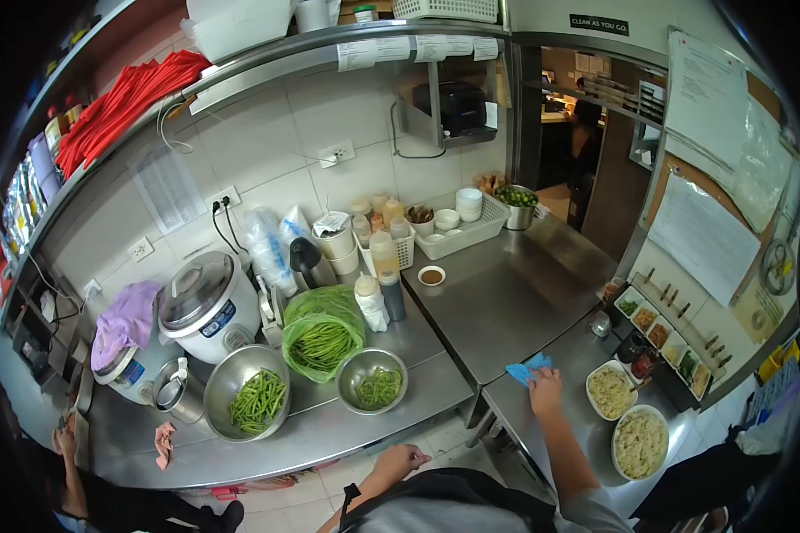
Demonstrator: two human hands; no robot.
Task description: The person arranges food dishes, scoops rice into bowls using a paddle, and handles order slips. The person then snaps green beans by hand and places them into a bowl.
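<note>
My right hand (545, 391) presses a blue cloth (524, 368) on the steel counter (516, 417), fingers closed over it. My left hand (402, 462) hangs in front of my apron, fingers curled together, with nothing seen in it. To the right of my right hand stand a white tub of rice-like food (611, 393) and a larger round bowl of similar food (640, 442). Nearest my left hand, on the left counter, is a steel bowl of cut green beans (378, 387).
A larger steel bowl of cut beans (258, 400), a green bag of long beans (322, 342) and a rice cooker (209, 302) line the left counter. A sauce dish (431, 276) sits farther back. A topping rack (665, 333) stands right. Another person's hand (65, 437) shows far left.
</note>
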